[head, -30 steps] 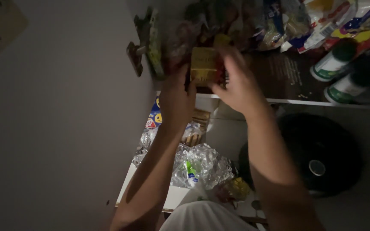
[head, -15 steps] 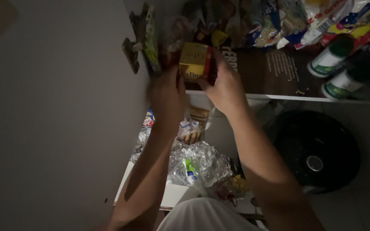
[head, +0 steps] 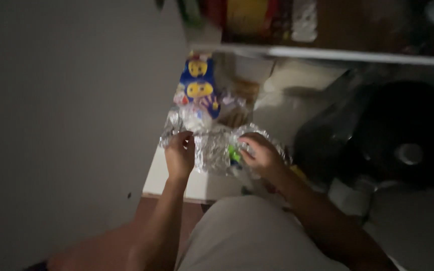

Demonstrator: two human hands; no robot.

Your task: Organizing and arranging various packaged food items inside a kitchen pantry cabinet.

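A crinkled clear plastic bag (head: 216, 148) with something green inside lies on the lower white shelf (head: 204, 186). My left hand (head: 180, 154) pinches the bag's left edge with closed fingers. My right hand (head: 260, 155) grips its right side, next to the green item. Both forearms reach down from the bottom of the head view.
A blue and yellow packet (head: 198, 85) lies behind the bag. A large black round appliance (head: 395, 135) stands at the right. An upper shelf edge (head: 327, 52) carries blurred packages. A plain grey wall fills the left side.
Both hands came down from the yellow box on the upper shelf to the clear plastic bag on the lower shelf. The camera tilted down with them.
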